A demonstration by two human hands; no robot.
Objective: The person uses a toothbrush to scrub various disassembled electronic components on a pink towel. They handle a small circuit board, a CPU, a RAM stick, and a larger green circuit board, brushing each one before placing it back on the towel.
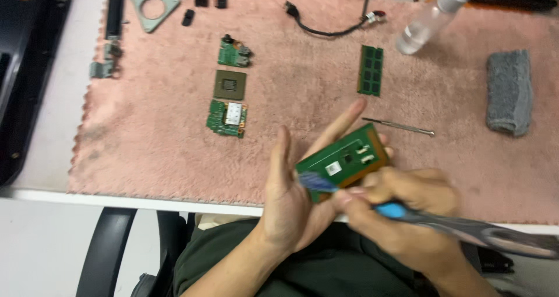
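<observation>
- The left hand (291, 198) cradles a green circuit board (343, 160) at the near edge of the desk (52, 128); the palm is open and the fingers are stretched out, with the board resting across them and the thumb standing up at the left.
- The board is tilted, its far right corner higher than its near left one, and it is held above the near part of the pink mat (151, 134).
- The right hand (407, 207) is curled tight round a brush (407, 212) with a blue and grey handle; the brush's blurred tip touches the near left end of the board.
- The handle runs out to the right, past the near right edge of the mat.
- On the mat, just beyond the hands, lies a thin metal tool (399, 126).
- Farther off stands a green memory module (370, 70), and to its right a clear plastic bottle (422, 26) lies on its side.
- A folded grey cloth (509, 90) sits at the far right of the mat.
- Left of centre, three parts lie in a row from far to near: a small green board (234, 51), a square processor chip (230, 85) and another small green board (227, 118).
- A black cable (329, 26) curves across the far middle of the mat, and a triangular metal bracket (154, 7) lies at the far left.
</observation>
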